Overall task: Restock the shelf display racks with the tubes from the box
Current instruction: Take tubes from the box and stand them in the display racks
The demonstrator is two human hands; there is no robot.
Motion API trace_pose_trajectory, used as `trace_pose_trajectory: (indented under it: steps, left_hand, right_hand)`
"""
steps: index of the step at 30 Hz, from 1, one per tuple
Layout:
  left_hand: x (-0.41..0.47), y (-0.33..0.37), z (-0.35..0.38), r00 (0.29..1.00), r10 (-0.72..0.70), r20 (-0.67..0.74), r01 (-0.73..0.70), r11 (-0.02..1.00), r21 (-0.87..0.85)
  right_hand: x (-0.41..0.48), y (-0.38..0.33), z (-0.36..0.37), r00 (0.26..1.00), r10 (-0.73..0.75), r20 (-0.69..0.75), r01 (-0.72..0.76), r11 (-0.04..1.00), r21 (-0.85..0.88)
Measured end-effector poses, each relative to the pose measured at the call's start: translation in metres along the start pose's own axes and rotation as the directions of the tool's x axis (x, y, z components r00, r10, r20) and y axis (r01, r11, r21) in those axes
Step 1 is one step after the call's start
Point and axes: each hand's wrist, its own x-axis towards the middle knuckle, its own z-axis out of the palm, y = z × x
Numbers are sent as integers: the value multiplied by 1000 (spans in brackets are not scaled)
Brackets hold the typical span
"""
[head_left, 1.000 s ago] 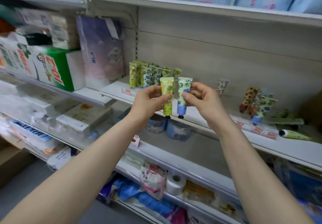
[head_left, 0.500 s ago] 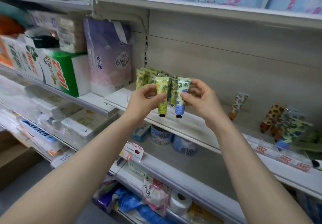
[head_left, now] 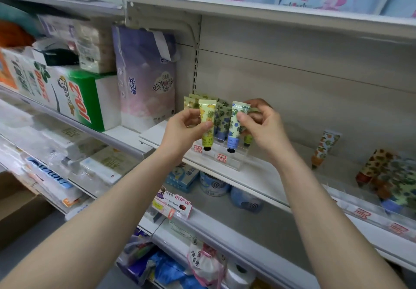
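My left hand [head_left: 183, 129] pinches a yellow pineapple-print tube [head_left: 206, 131], cap down, at the front of a clear display rack [head_left: 234, 161] on the white shelf [head_left: 258, 176]. My right hand [head_left: 261, 126] pinches a blue-flower tube [head_left: 235, 129], cap down, beside it over the same rack. Behind them stand several more tubes [head_left: 221, 117] in the rack. The box is not in view.
An orange-print tube [head_left: 324, 148] leans on the back wall to the right. More patterned tubes [head_left: 387, 174] lie in a rack at the far right. Tissue packs [head_left: 146, 74] stand left of the rack. Coil tins [head_left: 213, 183] sit on the shelf below.
Both hands have carried their tubes forward and down to the clear rack. The view has shifted left, so the rack now sits in the middle.
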Motion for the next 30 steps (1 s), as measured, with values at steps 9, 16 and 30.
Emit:
trace_pose_trajectory:
  steps: [9, 16, 30]
  left_hand:
    - [24, 0, -33, 998, -3, 60, 1, 999, 35]
    - [34, -1, -41, 994, -4, 106, -1, 999, 41]
    - [46, -6, -51, 987, -17, 161, 17, 1000, -1]
  right_hand:
    - [15, 2, 31, 991, 5, -132, -30, 982, -187]
    - [19, 3, 40, 972, 12, -234, -65, 973, -221]
    - [25, 16, 53, 945, 49, -324, -169, 919, -355]
